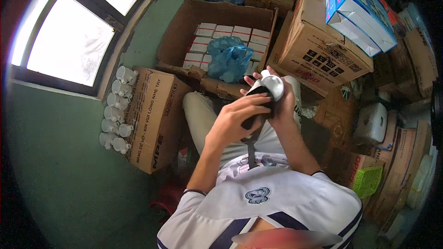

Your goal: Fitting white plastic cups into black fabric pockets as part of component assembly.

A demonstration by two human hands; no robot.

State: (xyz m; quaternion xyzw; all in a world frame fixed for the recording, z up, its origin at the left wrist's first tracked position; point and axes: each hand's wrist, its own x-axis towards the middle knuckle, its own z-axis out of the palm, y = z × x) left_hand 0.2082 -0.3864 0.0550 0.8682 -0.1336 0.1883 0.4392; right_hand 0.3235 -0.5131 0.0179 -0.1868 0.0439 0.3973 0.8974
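Above my lap, both hands are closed around one object. Its end toward the boxes is a white, round, cup-like part [275, 87] with a short white neck. My right hand [286, 106] wraps it from the right and beneath, with fingertips showing beyond it. My left hand [237, 114] lies over a black, curved piece [258, 90] against the white part, fingers bent onto it. Whether the black piece is a sleeve or a cloth, I cannot tell. On a carton to the left stand several similar white cup-like parts [113, 113].
Ahead, an open carton [217, 13] holds small white boxes and a blue plastic bag [228, 60]. The closed carton [150, 115] stands left by the wall. A large carton [323, 41] carries blue-and-white boxes [362, 11]. A green basket [368, 181] and stacked cardboard line the right.
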